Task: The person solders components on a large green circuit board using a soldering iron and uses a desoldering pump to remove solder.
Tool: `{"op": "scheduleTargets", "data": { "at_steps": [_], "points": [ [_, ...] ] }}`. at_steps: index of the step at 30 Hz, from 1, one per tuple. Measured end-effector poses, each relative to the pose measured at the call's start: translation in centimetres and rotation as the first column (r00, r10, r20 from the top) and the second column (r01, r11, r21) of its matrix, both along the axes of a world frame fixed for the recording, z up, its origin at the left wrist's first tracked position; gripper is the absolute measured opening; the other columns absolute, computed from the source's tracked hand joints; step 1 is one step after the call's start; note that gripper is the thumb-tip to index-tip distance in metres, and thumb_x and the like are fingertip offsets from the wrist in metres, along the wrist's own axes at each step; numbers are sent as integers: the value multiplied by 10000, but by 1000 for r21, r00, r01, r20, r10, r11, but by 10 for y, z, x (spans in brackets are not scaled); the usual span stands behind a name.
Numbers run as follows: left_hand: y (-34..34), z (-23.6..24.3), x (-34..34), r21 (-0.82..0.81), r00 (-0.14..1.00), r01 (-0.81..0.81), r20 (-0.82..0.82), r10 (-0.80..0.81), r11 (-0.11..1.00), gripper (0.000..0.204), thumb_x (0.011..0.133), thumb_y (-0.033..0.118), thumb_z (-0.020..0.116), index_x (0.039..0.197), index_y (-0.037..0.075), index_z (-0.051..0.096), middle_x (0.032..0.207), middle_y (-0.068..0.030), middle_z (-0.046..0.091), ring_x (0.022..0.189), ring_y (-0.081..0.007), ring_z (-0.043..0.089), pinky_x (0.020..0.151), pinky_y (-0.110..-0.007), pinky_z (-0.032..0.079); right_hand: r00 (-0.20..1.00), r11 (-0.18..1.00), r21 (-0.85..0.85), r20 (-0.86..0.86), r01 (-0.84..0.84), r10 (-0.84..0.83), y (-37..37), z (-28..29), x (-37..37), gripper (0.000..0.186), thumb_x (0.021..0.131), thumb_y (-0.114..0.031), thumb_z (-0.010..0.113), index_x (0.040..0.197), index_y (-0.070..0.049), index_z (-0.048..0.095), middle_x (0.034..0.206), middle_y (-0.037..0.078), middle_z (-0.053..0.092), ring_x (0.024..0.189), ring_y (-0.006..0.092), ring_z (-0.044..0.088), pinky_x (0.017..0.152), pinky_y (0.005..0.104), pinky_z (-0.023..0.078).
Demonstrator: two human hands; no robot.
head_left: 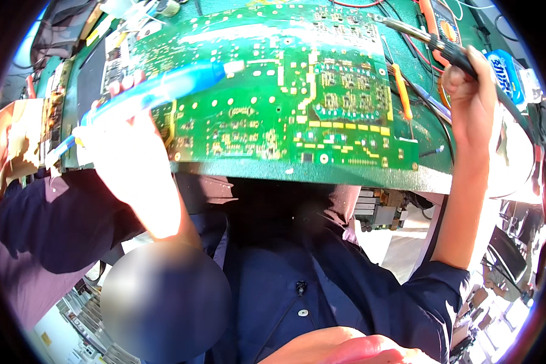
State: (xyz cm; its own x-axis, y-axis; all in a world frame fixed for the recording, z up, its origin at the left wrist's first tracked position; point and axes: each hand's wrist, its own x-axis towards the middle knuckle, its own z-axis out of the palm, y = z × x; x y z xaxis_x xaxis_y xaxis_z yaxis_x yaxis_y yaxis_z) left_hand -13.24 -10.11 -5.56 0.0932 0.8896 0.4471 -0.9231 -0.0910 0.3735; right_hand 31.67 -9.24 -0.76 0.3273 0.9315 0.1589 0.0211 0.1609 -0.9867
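A large green circuit board [242, 100] lies on the green work surface in front of me. My left hand [118, 136], washed out by bright light, is closed around a blue solder sucker [173, 86]. The sucker slants over the board's left part, its pale nozzle pointing right. At the right, my right hand [474, 100] grips the black handle of a soldering iron [450, 51]. The iron's metal end points up and left near the board's far right corner; I cannot tell whether the tip touches the board.
An orange-handled screwdriver [401, 91] lies at the board's right edge. Beyond it are an orange multimeter [443, 27], loose wires and a blue bottle [506, 76]. Tools, including a yellow-handled one, crowd the far left. Another person's arm and dark clothing [48, 218] show at the left.
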Motion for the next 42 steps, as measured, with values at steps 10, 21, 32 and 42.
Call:
{"op": "scheduleTargets", "data": {
  "at_steps": [10, 21, 32, 42],
  "points": [
    [-11, 20, 12, -282, 996, -80, -70, 63, 956, 506, 1091, 346, 440, 1375, -69, 383, 1376, -221, 425, 1419, -374, 346, 1259, -531, 238, 985, 966, 196, 1, 168, -171, -10, 3, -7, 394, 1095, -296, 405, 974, 20, 606, 720, 38, 487, 701, 150, 391, 678, 325, 315],
    [-12, 27, 13, -429, 924, -376, -244, 295, 821, 475, 1012, 194, 628, 1300, -59, 347, 1230, -124, 402, 1219, -258, 432, 1205, -429, 310, 929, 949, 94, -255, 299, -268, -41, -3, -6, 391, 1066, -309, 409, 1144, 7, 626, 710, 19, 493, 662, 116, 419, 789, 342, 348],
    [-16, 31, 16, -408, 920, -318, -353, 173, 856, 499, 1021, 243, 622, 1297, -24, 303, 1232, -111, 405, 1232, -256, 504, 1183, -428, 443, 986, 983, -77, 34, 167, -164, -58, 14, -23, 321, 904, -188, 634, 1049, 99, 648, 925, 146, 633, 663, 206, 609, 592, 281, 472],
    [-11, 28, 24, -398, 931, -356, -229, 284, 846, 504, 1003, 210, 642, 1325, -12, 323, 1219, -93, 390, 1174, -234, 464, 1156, -443, 403, 932, 987, -1, 329, 161, -152, -49, 13, -41, 417, 1024, -245, 486, 1043, 155, 602, 789, 101, 499, 528, 132, 446, 508, 252, 370]
  ]
}}
